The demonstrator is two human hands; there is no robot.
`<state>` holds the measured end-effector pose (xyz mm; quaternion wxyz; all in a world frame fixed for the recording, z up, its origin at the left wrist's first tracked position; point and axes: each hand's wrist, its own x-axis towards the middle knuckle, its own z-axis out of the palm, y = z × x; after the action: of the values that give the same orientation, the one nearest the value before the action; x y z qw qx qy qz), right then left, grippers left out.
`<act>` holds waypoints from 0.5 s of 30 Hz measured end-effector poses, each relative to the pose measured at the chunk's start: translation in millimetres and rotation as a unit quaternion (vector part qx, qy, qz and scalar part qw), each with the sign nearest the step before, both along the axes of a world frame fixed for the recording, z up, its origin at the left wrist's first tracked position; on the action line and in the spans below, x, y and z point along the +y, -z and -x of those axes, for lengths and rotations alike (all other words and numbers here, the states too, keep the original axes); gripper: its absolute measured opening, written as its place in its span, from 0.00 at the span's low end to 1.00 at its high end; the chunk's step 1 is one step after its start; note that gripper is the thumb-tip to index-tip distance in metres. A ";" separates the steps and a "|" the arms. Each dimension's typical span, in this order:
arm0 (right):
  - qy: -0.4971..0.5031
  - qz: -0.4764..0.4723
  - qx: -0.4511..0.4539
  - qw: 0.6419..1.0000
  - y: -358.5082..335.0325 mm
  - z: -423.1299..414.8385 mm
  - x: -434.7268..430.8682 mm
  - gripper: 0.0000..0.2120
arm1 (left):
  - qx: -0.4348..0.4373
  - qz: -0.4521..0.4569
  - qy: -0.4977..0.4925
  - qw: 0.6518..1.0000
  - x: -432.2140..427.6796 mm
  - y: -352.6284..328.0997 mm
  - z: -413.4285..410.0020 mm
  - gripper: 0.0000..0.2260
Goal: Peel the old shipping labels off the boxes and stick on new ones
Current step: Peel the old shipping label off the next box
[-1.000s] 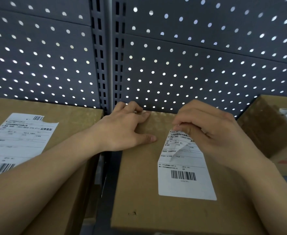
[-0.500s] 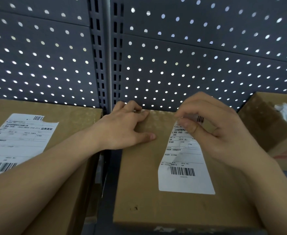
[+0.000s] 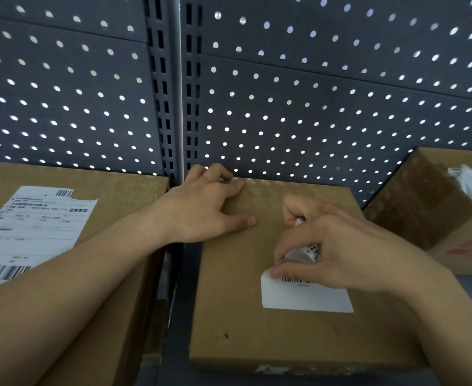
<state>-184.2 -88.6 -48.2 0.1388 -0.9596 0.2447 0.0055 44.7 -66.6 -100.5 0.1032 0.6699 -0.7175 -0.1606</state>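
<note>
Cardboard takes the strain here: the box (image 3: 229, 302) under both hands is being held down so that its old label (image 3: 307, 298) can come away cleanly. The left hand (image 3: 207, 207) lies flat on the far left corner of the lid, fingers straight and spread, thumb stretched toward the right hand, gripping nothing. I judge it a brace, so that the pull on the sticker does not drag or lift the box. The right hand (image 3: 340, 246) is curled tight around the freed upper part of the label, which is bunched and rolled inside the fingers, with the thumb low against the peel line. Only the lower strip, its barcode just under that thumb, is stuck to the lid, on the near side of the right hand. Rolling the paper close to the surface probably keeps it from tearing. Beyond the left forearm, a second box (image 3: 134, 185) carries a second label (image 3: 34, 227) with a torn top corner, not yet peeled. Past the right hand, an open carton (image 3: 424, 213) holds white scraps (image 3: 469, 182), likely discarded labels. A perforated panel (image 3: 285, 107) stands behind both hands.
</note>
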 end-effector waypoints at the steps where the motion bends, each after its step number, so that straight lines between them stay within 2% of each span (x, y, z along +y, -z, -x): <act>1: 0.000 -0.011 -0.014 1.000 0.8 0.3 0.1 0.11 | -0.001 0.000 0.001 1.000 0.0 0.1 0.1 0.38; 9: 0.014 -0.121 -0.068 0.990 8.9 2.2 3.1 0.07 | 0.001 0.001 0.000 1.000 -1.1 1.0 -0.7 0.38; 15: -0.015 -0.142 -0.077 0.987 5.8 6.4 6.7 0.06 | 0.001 0.000 0.001 1.000 -1.3 0.9 -1.9 0.38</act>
<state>-190.6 -81.9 -54.0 0.2924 -0.9311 0.2157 -0.0311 46.6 -67.8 -101.4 0.1036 0.6691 -0.7180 -0.1616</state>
